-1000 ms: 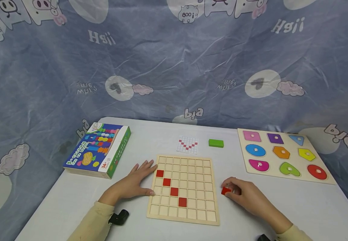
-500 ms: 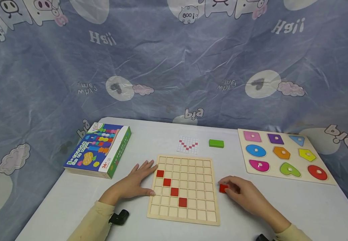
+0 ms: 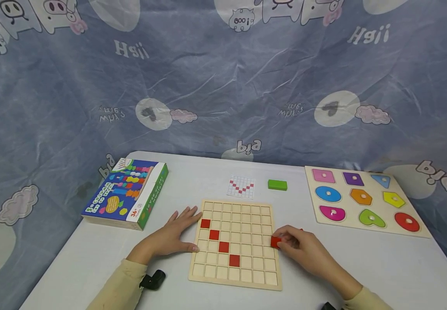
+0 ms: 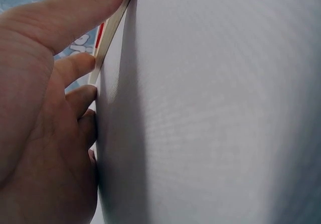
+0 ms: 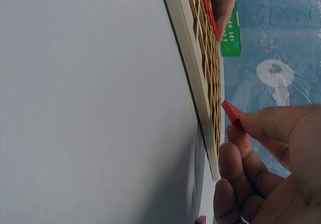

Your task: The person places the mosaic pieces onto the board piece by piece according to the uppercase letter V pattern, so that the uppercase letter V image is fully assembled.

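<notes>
My right hand pinches a red square tile between thumb and fingers, over the right rim of a wooden grid board. In the right wrist view the tile is tilted, one corner pointing toward the grid. Several red tiles lie in the board's cells, in a diagonal from the left side down to the lower middle. My left hand lies with fingers spread, thumb and fingertips at the board's left edge. Part of another red piece shows behind the right hand, mostly hidden.
Behind the board lie a card printed with a red V on a grid and a green block. A toy box stands at the left. On the right is a knobbed shape puzzle. A patterned blue curtain hangs behind the table.
My right hand has moved left with the red tile, from the table beside the board to over its right rim. The left hand and the board have stayed put.
</notes>
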Motion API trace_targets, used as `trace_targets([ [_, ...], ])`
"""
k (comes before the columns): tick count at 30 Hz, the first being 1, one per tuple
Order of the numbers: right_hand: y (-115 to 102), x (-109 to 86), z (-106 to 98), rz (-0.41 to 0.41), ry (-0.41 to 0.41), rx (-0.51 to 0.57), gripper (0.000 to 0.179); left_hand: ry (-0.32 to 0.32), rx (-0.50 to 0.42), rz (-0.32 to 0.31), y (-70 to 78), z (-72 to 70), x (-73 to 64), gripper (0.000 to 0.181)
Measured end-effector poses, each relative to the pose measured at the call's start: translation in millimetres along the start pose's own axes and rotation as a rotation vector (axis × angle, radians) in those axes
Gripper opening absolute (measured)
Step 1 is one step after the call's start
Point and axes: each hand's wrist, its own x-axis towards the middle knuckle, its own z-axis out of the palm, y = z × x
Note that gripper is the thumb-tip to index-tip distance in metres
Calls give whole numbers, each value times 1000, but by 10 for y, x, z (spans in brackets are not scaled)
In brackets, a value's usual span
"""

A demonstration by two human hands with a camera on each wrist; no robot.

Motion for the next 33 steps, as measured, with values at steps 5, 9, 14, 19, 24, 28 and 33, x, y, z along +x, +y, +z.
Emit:
trace_targets([
  [5, -57, 27, 65, -31, -19, 24, 18, -1, -7, -1, 8, -1, -7, 102],
  [9, -106, 40, 119, -27, -31, 32, 19, -1, -7, 2, 9, -2, -11, 102],
  [14, -161, 57, 195, -54, -37, 59, 19, -2, -4, -3, 8, -5, -8, 102],
  [19, -213, 91, 259, -66, -46, 74, 18, -4, 1, -11, -10, 1, -5, 103],
  [24, -262, 119, 312, -65, -62, 57, 17, 0, -6, -3, -16, 4, -8, 103],
  [28, -294, 133, 354, -71, -78, 36, 16, 1, -6, 1, -12, 0, -12, 103],
  [33, -332, 151, 397, -77, -95, 36, 15, -1, -2, -3, -2, -4, -9, 103],
])
